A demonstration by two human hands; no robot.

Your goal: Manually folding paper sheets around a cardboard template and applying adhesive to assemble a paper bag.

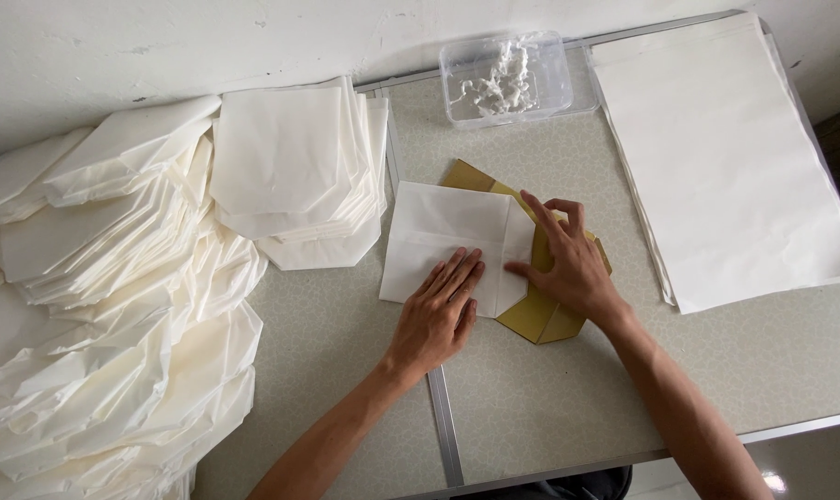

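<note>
A white paper sheet (443,236), partly folded, lies over a tan cardboard template (540,319) near the table's middle. My left hand (436,315) rests flat on the lower part of the paper with its fingers spread. My right hand (568,259) presses on the paper's folded right edge, where it meets the cardboard, fingers apart. Neither hand grips anything.
Stacks of folded white paper bags (300,167) sit at the upper left, with a large loose heap (105,324) along the left edge. A clear plastic box (505,79) of white paste stands at the back. A pile of flat white sheets (716,157) lies at the right.
</note>
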